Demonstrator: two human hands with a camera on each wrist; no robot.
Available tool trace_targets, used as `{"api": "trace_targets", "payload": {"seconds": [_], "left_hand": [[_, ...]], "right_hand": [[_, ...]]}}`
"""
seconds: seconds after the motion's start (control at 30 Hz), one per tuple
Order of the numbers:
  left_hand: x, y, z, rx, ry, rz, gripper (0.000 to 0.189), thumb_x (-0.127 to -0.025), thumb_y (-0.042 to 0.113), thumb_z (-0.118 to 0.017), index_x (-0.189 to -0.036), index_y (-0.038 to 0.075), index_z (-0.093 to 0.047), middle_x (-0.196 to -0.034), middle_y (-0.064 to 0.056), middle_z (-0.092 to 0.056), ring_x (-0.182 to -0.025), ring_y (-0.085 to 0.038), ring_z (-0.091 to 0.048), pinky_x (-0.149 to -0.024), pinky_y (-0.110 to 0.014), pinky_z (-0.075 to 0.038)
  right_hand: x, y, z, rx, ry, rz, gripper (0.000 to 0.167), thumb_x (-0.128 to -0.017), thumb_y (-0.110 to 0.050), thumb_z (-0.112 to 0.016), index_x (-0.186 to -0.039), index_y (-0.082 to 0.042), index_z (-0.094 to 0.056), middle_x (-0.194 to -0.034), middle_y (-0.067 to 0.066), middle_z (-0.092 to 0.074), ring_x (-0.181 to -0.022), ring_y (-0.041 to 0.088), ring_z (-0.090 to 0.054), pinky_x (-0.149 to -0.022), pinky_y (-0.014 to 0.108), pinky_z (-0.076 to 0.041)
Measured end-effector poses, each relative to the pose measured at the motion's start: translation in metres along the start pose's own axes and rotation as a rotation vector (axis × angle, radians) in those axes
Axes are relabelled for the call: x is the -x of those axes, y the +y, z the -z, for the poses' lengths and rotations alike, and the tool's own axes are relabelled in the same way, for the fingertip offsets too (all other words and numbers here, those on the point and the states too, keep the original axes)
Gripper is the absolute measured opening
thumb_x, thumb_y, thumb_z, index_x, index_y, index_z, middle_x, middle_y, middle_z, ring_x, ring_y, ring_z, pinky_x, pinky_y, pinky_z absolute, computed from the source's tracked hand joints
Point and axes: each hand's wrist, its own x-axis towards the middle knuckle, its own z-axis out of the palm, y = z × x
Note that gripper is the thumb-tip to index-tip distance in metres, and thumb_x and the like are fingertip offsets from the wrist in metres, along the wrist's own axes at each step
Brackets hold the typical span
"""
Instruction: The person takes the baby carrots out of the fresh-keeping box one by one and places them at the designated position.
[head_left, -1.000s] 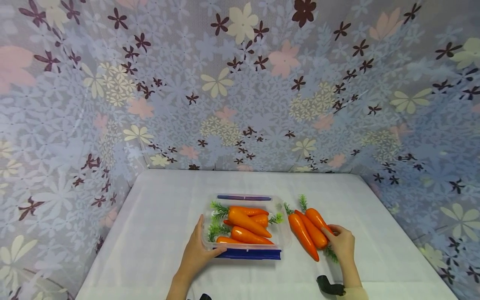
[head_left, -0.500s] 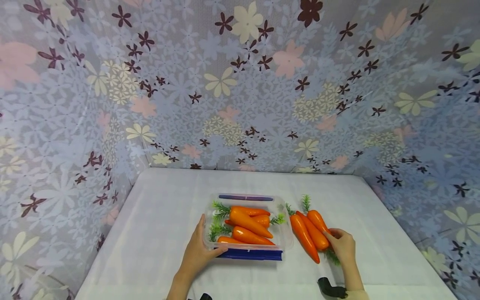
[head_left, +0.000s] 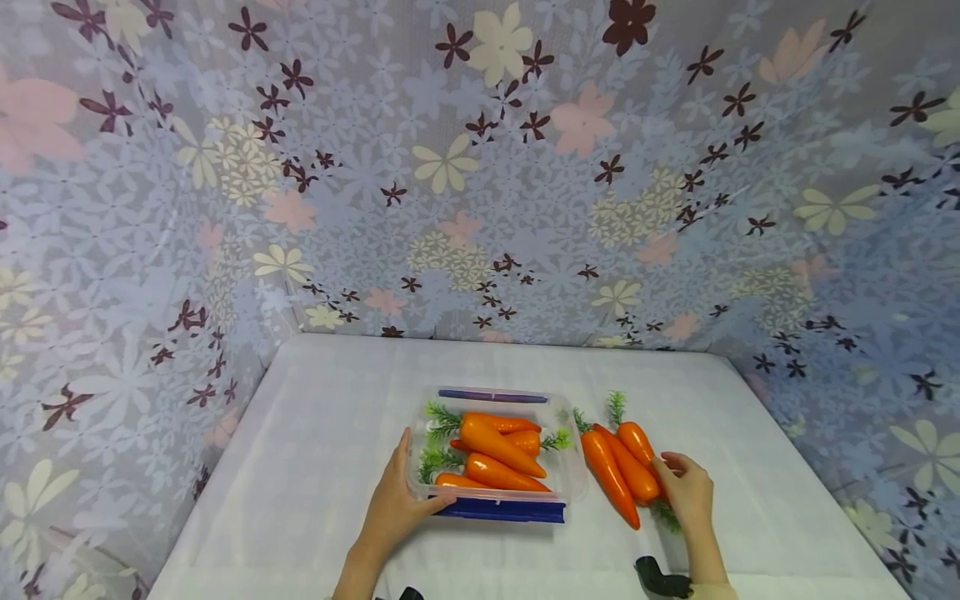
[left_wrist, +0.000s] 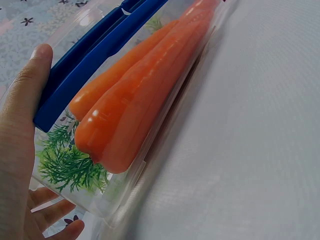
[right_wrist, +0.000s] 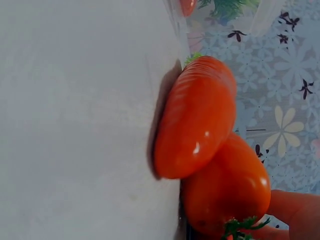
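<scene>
A clear plastic box [head_left: 576, 471] with blue clips [head_left: 510, 510] stands mid-table, holding several shiny orange carrots [head_left: 498, 446] with green tops. My left hand [head_left: 401, 496] grips its near left corner, thumb along the near clip, the other fingers round the side. Right of the box lie three carrots side by side. My right hand [head_left: 688, 492] pinches the tapered end of the rightmost carrot [head_left: 636, 442]; its fingertips partly cover that end. In the right wrist view, the left carrot [right_wrist: 200, 115] and the middle carrot [right_wrist: 230, 180] hide most of the held one.
White cloth covers the table [head_left: 337, 400]. Floral fabric [head_left: 480, 167] rises behind it and at both sides. Near the front edge, a black wrist strap [head_left: 663, 577] shows by my right sleeve.
My right fingers have shifted slightly and now cover more of the rightmost carrot's tapered end. My left hand and the box stay in place; the head view has tilted a little.
</scene>
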Motion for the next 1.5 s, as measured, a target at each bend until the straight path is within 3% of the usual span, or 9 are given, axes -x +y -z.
{"api": "trace_targets", "payload": {"seconds": [0.23,0.43,0.57,0.97,1.27,1.5], "left_hand": [[-0.003,0.005,-0.002,0.02,-0.012,0.034,0.121,-0.064,0.058,-0.08,-0.154,0.017,-0.011,-0.157,-0.016,-0.025,-0.141,-0.038,-0.03,-0.11,-0.059,-0.032],[-0.007,0.008,-0.003,0.018,-0.002,0.007,0.12,-0.064,0.057,-0.08,-0.155,0.018,-0.01,-0.157,-0.017,-0.025,-0.141,-0.039,-0.031,-0.11,-0.059,-0.032],[-0.006,0.007,-0.002,0.021,-0.006,-0.005,0.12,-0.065,0.056,-0.08,-0.155,0.018,-0.01,-0.156,-0.018,-0.026,-0.14,-0.04,-0.032,-0.109,-0.06,-0.033],[-0.004,-0.001,0.01,0.019,-0.019,0.039,0.12,-0.066,0.055,-0.08,-0.155,0.019,-0.008,-0.158,-0.015,-0.023,-0.143,-0.037,-0.028,-0.111,-0.059,-0.03],[-0.004,0.003,0.007,0.044,-0.042,0.059,0.12,-0.065,0.057,-0.08,-0.155,0.021,-0.008,-0.158,-0.014,-0.022,-0.143,-0.037,-0.027,-0.112,-0.06,-0.028],[0.0,0.002,0.001,0.029,-0.04,0.044,0.121,-0.065,0.054,-0.081,-0.155,0.017,-0.009,-0.157,-0.017,-0.025,-0.142,-0.039,-0.029,-0.111,-0.06,-0.03]], "right_hand": [[-0.007,-0.011,0.003,-0.007,0.059,0.038,0.028,-0.089,-0.015,-0.063,-0.106,0.007,-0.067,-0.096,0.027,-0.069,-0.081,0.035,-0.066,-0.058,0.014,-0.043],[-0.011,-0.019,0.006,-0.011,0.064,0.054,0.028,-0.091,-0.016,-0.061,-0.107,0.007,-0.067,-0.098,0.027,-0.068,-0.086,0.037,-0.064,-0.06,0.014,-0.043],[-0.008,-0.022,0.005,-0.017,0.069,0.064,0.027,-0.091,-0.014,-0.06,-0.107,0.007,-0.067,-0.098,0.027,-0.069,-0.085,0.037,-0.064,-0.059,0.015,-0.044],[-0.006,-0.031,-0.01,-0.03,0.068,0.106,0.027,-0.09,-0.012,-0.062,-0.106,0.008,-0.067,-0.095,0.026,-0.069,-0.082,0.036,-0.064,-0.061,0.022,-0.047],[0.0,-0.048,-0.007,-0.059,0.125,0.167,0.025,-0.09,-0.011,-0.063,-0.106,0.007,-0.067,-0.096,0.024,-0.069,-0.084,0.035,-0.063,-0.068,0.03,-0.049],[0.006,-0.066,-0.005,-0.073,0.124,0.208,0.023,-0.089,-0.011,-0.064,-0.107,0.003,-0.068,-0.096,0.021,-0.07,-0.084,0.033,-0.063,-0.069,0.031,-0.049]]}}
